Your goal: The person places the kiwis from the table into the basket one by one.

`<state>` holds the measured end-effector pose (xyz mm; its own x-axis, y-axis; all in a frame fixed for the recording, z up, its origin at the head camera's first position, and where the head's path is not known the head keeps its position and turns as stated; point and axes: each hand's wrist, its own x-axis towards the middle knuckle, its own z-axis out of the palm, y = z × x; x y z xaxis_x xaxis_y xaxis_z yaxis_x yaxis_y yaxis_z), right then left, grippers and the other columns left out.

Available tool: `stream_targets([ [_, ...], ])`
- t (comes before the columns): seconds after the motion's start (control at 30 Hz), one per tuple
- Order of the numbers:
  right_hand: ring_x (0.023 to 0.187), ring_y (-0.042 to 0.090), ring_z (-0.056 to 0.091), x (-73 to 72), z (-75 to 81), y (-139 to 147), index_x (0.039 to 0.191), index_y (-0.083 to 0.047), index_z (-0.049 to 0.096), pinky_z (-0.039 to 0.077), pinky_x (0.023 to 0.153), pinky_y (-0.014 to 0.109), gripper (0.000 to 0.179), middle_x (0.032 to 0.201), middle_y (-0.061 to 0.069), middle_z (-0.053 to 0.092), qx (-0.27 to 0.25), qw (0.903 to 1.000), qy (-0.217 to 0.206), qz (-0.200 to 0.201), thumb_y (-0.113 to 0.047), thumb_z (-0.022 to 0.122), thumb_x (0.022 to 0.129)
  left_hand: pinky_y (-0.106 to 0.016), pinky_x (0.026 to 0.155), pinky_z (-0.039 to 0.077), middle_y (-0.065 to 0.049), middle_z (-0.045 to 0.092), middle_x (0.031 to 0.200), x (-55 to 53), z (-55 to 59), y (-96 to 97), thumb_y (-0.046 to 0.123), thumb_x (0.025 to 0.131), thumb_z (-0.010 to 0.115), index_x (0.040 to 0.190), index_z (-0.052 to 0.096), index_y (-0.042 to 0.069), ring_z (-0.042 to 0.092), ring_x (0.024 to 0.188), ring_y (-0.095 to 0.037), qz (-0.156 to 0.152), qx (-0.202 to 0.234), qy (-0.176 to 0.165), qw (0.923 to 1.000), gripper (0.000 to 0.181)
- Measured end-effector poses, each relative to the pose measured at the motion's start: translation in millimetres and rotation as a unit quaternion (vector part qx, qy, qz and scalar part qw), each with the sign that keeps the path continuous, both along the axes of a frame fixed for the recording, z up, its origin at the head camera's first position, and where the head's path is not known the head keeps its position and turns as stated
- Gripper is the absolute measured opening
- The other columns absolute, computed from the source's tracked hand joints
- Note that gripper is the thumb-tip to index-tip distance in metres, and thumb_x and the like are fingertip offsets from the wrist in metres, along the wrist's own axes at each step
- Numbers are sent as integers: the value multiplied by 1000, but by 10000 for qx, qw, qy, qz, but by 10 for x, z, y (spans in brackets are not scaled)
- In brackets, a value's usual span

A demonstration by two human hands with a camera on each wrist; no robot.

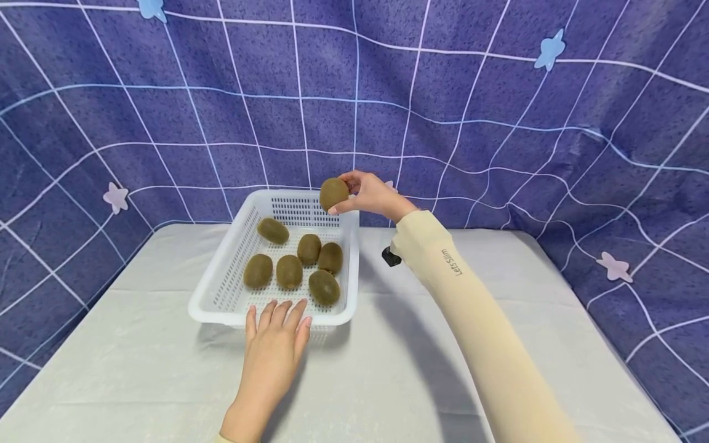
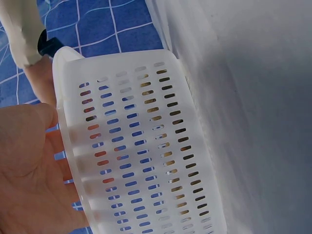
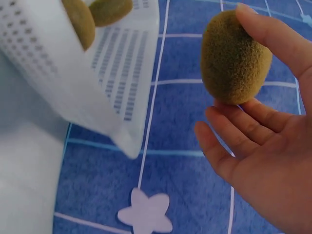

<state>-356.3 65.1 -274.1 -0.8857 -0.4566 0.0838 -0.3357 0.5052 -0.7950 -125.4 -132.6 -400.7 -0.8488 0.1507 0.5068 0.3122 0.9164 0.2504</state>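
Observation:
My right hand pinches a brown, fuzzy kiwi between thumb and fingers, above the far right corner of a white plastic basket. In the right wrist view, that kiwi is held up beside the basket's outer wall. Several more kiwis lie loose on the basket floor, among them one kiwi near the back and another kiwi at the front right. My left hand rests on the near rim, fingers straight and reaching over it; in the left wrist view they partly show through the slots.
The basket stands on a table with a white cloth. A blue grid-patterned curtain with star shapes hangs close behind and at both sides. Something small and black shows by the right sleeve, right of the basket.

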Motion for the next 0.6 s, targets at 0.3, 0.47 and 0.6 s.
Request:
stream_targets([
  [0.3,111,18,55,74,-44,-311,136,-8,48,46,94,30,77,120,2,59,442,9976,-147,514,-29,86,72,-64,107,20,-19,62,120,-6,3,1,29,99,52,126,61,7,48,122,-43,24,4,-4,10000,36],
  [0.47,105,18,59,125,-90,-491,131,-5,52,47,89,25,72,115,4,63,688,9926,-134,993,-27,86,72,-64,107,20,-18,62,120,-1,6,6,29,99,52,126,61,8,48,122,-43,46,13,-37,10000,36],
  [0.6,105,19,58,166,-116,-630,131,-3,52,47,87,21,72,116,6,62,917,9862,-20,1382,-27,85,72,-64,107,20,-18,62,120,-6,-6,5,30,99,52,126,62,8,48,122,-43,42,19,20,10000,36],
])
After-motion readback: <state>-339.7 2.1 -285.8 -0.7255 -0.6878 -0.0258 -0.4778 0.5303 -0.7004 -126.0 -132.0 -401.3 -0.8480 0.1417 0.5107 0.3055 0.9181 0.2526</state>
